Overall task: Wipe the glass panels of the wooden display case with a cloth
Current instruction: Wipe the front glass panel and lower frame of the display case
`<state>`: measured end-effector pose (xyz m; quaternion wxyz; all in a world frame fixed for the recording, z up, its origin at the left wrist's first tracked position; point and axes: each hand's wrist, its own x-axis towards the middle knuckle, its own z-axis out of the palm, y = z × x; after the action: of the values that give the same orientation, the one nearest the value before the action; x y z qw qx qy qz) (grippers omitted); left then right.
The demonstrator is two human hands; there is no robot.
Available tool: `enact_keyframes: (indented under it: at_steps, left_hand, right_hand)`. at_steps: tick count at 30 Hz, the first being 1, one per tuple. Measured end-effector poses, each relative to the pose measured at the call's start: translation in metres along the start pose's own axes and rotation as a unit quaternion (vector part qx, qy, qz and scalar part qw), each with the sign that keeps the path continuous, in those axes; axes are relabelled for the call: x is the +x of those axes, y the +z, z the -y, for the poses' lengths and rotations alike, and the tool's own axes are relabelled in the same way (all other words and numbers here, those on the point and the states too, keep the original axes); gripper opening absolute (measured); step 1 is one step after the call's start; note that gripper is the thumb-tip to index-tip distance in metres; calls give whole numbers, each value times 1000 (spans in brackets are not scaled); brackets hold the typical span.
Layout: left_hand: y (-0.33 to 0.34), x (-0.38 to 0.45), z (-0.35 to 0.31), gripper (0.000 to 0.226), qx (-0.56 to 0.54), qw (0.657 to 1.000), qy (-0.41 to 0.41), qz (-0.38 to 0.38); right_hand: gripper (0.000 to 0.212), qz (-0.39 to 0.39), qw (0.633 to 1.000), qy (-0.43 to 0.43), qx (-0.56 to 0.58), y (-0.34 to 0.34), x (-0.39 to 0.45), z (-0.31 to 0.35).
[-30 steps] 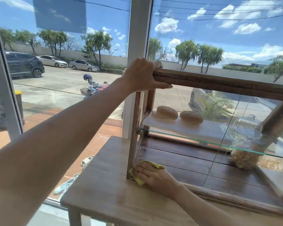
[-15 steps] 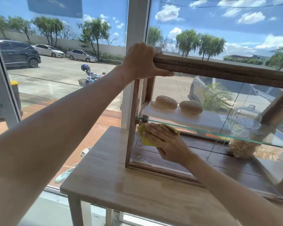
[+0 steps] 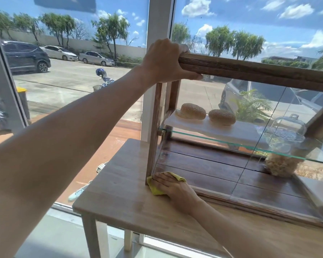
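Observation:
A wooden display case [image 3: 259, 70] with glass panels stands on a light wooden table [image 3: 119, 192]. My left hand [image 3: 164, 61] grips the left end of the case's top rail, thumb under the wood. My right hand [image 3: 172, 187] presses a yellow cloth [image 3: 154, 188] flat against the bottom left corner of the front glass panel [image 3: 213, 146], fingers straight. Most of the cloth is hidden under my fingers.
Inside the case, two seeded buns [image 3: 193, 111] lie on a white board on a glass shelf [image 3: 241, 144]. A glass dome [image 3: 285, 130] and a pale crumbly lump [image 3: 280, 165] sit to the right. Large windows stand behind, with cars outside. The table's left edge is close.
My right hand slid the cloth up the front glass to shelf height, then back down to the bottom left corner. My left hand kept its grip on the top rail.

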<state>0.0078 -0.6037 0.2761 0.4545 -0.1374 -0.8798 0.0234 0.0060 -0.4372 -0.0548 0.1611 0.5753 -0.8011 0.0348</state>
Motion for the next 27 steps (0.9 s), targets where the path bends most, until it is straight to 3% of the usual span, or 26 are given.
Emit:
enact_keyframes:
  at_steps: [9, 14, 16, 22, 27]
  left_hand:
    - [-3, -3, -4, 100, -11, 1000, -1, 4]
    - [-1, -3, -2, 91, -5, 1000, -9, -9]
    - [-1, -3, -4, 91, -5, 1000, -13, -9]
    - [-4, -4, -5, 98, -17, 1000, -8, -10]
    - [-3, -4, -4, 97, -17, 1000, -5, -10]
  right_hand:
    - [67, -38, 992, 61, 107, -3, -25, 13]
    - [43, -148, 988, 18, 35, -21, -37, 8]
    - [40, -160, 987, 19, -10, -31, -28, 1]
    - [57, -19, 999, 46, 2, -11, -26, 0]
    - [73, -8, 989, 103, 108, -10, -24, 8]
